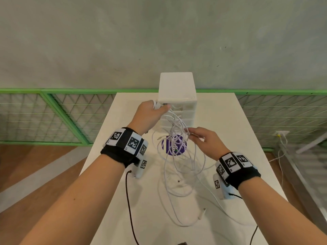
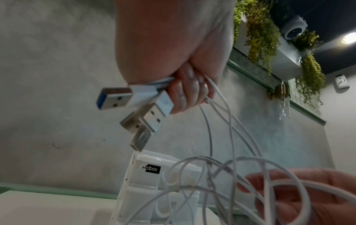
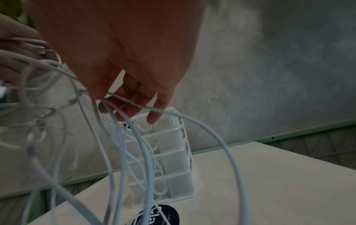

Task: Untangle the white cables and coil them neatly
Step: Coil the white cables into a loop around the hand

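A white drawer box [image 1: 177, 96] stands at the far end of the tabletop [image 1: 230, 131]; its frosted drawers are too cloudy to tell their contents. Just in front of the box's top drawer, the left hand [image 1: 150, 112] is raised with its fingers curled round a bundle of USB plugs [image 2: 134, 106]. From there the white cables [image 1: 182, 156] hang in a tangle down onto the tabletop before the box, crossing a purple round sticker [image 1: 174, 145]. The right hand [image 1: 205, 140], lower and nearer than the box, has loosely spread fingers threaded among the hanging strands.
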Tool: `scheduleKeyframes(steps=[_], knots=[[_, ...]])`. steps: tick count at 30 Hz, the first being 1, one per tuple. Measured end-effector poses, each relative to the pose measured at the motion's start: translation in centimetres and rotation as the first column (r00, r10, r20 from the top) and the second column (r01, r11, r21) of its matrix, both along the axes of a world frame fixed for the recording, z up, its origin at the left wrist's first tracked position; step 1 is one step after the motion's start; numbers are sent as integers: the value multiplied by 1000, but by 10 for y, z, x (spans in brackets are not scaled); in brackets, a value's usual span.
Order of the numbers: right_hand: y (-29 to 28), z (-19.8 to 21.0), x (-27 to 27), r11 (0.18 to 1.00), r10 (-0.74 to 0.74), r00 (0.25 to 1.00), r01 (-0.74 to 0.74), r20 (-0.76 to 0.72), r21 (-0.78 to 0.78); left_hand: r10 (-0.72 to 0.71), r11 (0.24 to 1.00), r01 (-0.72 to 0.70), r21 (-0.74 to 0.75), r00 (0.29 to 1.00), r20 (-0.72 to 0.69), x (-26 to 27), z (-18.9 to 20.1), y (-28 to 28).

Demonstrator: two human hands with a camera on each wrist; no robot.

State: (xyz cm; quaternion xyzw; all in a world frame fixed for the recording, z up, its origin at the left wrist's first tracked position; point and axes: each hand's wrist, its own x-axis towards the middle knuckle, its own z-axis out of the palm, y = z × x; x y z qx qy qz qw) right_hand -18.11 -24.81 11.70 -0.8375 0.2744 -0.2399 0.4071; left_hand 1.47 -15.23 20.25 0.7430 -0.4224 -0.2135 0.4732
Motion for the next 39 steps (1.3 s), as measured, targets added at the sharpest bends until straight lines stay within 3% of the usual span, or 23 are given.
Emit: scheduleKeyframes(steps=[7, 11, 16, 19, 22, 24, 26, 29, 33, 35, 39], knots=[[-28, -6, -14, 959, -231, 973, 228, 2, -170, 166, 985, -169, -25, 981, -103, 19, 5, 6], [-42, -26, -39, 910, -413, 895, 398, -167, -120, 243, 963, -262, -62, 945, -221, 33, 8, 10], [-42, -47, -47, 898, -429, 830, 434, -356, -70, 190, 980, -198, -23, 962, -195, 26, 4, 12], [-30, -39, -34, 918, -396, 902, 381, -171, -112, 158, 986, -164, -11, 966, -203, 16, 6, 8], [-13, -13, -13, 950, -248, 965, 259, 80, -176, 112, 993, -117, -17, 975, -190, 7, 8, 5], [-4, 2, 3, 974, -133, 985, 151, 113, -167, 72, 996, -79, -33, 980, -186, 2, 9, 3], [0, 9, 16, 990, -44, 998, 50, 47, -133, 43, 998, -50, -32, 980, -192, -3, 9, 1], [1, 9, 24, 975, 13, 999, -22, -41, -220, 50, 998, -56, -33, 987, -155, -4, 9, 1], [-14, 0, 5, 955, -227, 973, 215, -40, -205, 182, 981, -191, -42, 971, -151, 14, 13, 10], [-25, -8, -11, 942, -328, 934, 310, -145, -132, 224, 969, -237, -66, 961, -160, 25, 11, 16], [-33, -21, -20, 946, -322, 869, 312, -376, -90, 229, 970, -237, -49, 963, -140, 21, 2, 20]])
